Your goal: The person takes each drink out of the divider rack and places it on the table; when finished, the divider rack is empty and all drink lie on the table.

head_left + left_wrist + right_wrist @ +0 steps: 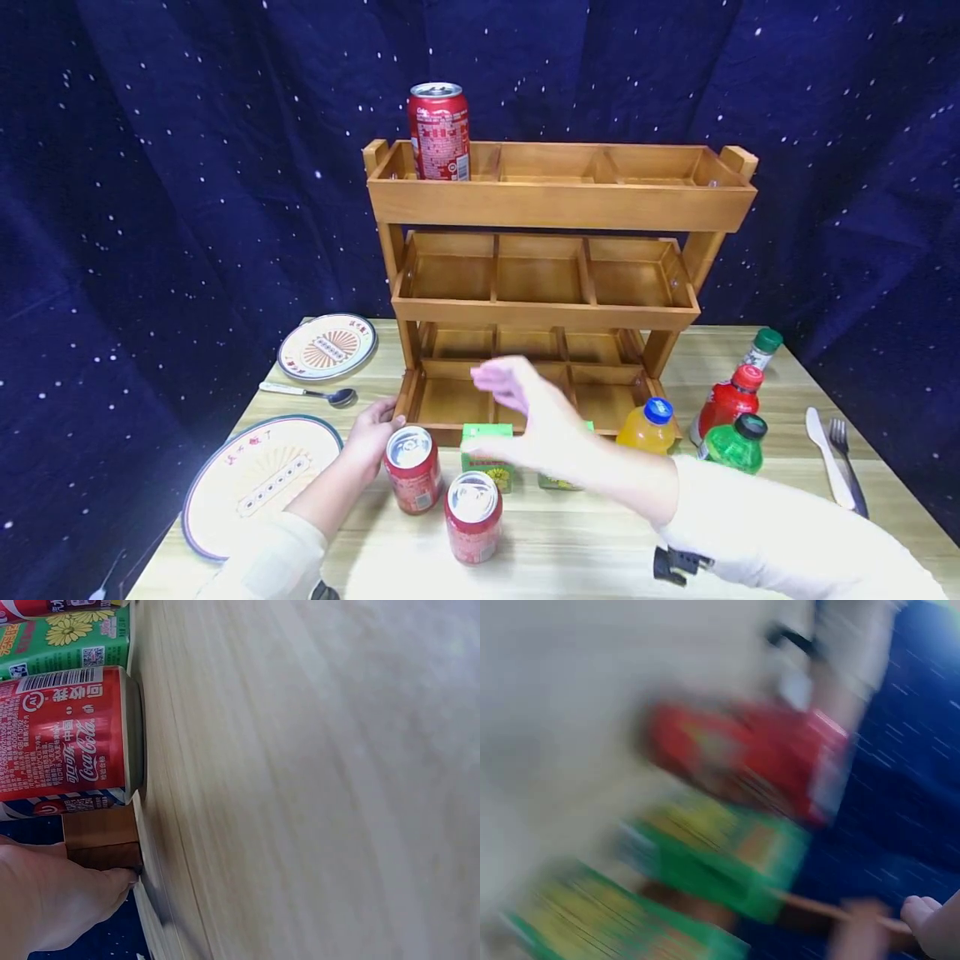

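My left hand [367,439] holds the front left corner of the wooden rack's [562,207] bottom tier; in the left wrist view its fingers lie at that wooden corner [105,838]. Just right of this hand stands a red Coca-Cola can [415,483], with a second can [474,533] nearer me. Another cola can [441,137] is upright in the top tier's left compartment. My right hand [536,417], blurred, hovers with curved, spread fingers and nothing in them. It partly hides two green drink cartons [501,477] in front of the rack.
To the right stand an orange juice bottle [647,427], a green bottle [735,446], a red bottle [726,406] and a green-capped bottle [763,346]. A knife [828,458] and fork [849,467] lie beyond. Two plates [327,348] and a spoon [341,397] are at left.
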The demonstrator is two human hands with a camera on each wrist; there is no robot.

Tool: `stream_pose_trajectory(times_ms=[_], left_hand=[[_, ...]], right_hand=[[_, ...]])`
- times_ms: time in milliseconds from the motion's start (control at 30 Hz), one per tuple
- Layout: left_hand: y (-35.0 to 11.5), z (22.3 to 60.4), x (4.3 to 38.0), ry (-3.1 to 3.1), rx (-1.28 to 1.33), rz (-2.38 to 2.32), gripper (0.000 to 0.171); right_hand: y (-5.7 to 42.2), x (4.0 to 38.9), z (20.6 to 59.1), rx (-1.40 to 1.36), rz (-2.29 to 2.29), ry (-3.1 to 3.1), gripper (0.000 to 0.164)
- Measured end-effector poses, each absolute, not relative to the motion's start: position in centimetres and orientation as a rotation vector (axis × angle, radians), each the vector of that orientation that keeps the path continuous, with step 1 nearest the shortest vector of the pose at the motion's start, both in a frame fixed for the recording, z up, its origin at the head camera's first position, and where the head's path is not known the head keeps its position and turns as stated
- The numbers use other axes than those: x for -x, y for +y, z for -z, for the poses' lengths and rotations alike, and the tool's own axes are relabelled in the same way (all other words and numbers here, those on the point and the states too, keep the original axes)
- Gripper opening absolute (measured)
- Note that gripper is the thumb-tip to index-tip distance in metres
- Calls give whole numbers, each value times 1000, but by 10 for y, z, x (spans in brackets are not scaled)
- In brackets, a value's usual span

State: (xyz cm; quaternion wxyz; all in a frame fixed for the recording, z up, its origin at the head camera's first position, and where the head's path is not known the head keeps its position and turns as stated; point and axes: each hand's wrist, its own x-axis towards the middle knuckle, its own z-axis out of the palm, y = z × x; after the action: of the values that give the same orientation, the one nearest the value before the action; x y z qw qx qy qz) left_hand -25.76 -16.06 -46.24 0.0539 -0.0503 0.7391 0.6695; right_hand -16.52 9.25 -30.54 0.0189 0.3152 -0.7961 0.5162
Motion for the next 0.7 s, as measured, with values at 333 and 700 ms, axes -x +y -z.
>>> stream_pose_trajectory(times_ms=[333, 700], left_hand=[[-159, 464, 254, 2268, 134, -2041, 45], [-160, 466, 259, 2276, 135, -2030, 48]], right_hand=[[101, 237, 154, -688, -1530, -2288, 71], [78, 319, 107, -369, -1384, -2558, 88]])
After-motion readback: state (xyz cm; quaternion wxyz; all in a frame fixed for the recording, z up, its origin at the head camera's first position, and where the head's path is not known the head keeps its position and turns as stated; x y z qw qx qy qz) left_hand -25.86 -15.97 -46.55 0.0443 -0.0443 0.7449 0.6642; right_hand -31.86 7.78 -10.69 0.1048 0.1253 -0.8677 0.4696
